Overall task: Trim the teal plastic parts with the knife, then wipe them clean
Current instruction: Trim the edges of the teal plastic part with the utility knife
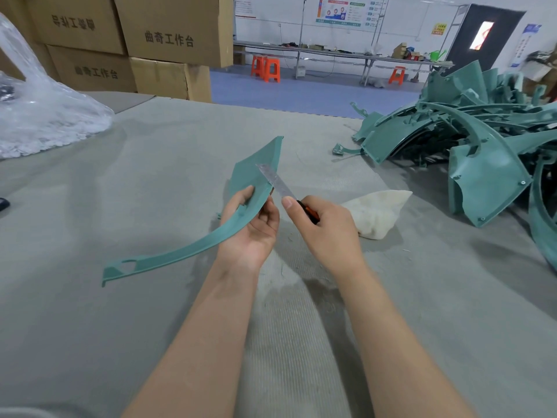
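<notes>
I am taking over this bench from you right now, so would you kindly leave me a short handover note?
Left hand: grips the curved teal part near its wide end, raised off the table.
Right hand: holds the knife, blade laid against that part's edge.
White cloth: on the table, just right of the right hand.
Pile of teal parts: far right; trimmed or not, I cannot tell.
Done: this part is mid-trim.
Left: finish trimming, wipe it, then the others.
</notes>
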Demonstrator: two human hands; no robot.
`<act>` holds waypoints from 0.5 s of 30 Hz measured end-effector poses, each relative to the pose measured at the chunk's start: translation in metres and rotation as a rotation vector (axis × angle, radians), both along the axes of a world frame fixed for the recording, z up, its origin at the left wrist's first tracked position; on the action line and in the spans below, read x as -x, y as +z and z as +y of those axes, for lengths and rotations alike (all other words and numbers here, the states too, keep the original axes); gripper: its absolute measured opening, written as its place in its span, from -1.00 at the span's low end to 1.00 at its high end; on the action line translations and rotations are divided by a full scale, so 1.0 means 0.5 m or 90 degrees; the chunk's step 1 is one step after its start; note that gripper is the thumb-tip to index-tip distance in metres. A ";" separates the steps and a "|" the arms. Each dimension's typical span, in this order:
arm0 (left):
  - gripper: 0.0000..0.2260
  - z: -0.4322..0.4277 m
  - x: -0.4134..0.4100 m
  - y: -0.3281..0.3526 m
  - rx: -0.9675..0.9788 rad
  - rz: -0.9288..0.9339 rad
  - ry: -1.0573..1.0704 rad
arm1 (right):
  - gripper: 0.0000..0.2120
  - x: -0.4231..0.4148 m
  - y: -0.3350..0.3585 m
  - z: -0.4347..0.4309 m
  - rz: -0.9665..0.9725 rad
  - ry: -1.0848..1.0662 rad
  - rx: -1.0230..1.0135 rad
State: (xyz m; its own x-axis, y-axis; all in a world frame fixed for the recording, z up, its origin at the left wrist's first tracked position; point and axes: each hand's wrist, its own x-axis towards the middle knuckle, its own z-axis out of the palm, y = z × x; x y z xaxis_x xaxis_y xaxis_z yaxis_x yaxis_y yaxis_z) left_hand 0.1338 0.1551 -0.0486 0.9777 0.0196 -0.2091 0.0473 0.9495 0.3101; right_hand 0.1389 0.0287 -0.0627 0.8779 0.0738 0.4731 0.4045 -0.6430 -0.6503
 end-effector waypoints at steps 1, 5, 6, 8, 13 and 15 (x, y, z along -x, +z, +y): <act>-0.89 0.000 0.000 0.000 -0.001 0.002 0.002 | -0.52 0.000 0.000 0.000 0.001 0.002 0.003; -0.83 0.002 -0.007 0.001 -0.001 0.021 0.030 | -0.51 0.003 0.000 0.008 0.012 0.024 0.036; -0.81 0.004 -0.009 0.001 -0.002 0.027 0.037 | -0.51 0.006 -0.001 0.012 0.018 0.031 0.045; -0.78 0.007 -0.011 0.001 -0.012 0.041 0.050 | -0.51 0.010 -0.001 0.020 0.026 0.043 0.053; -0.74 0.018 -0.015 0.002 0.009 0.067 0.070 | -0.54 0.017 -0.002 0.035 0.031 0.082 0.064; -0.75 0.027 -0.021 -0.002 0.038 0.067 0.080 | -0.55 0.020 -0.003 0.041 0.050 0.117 0.075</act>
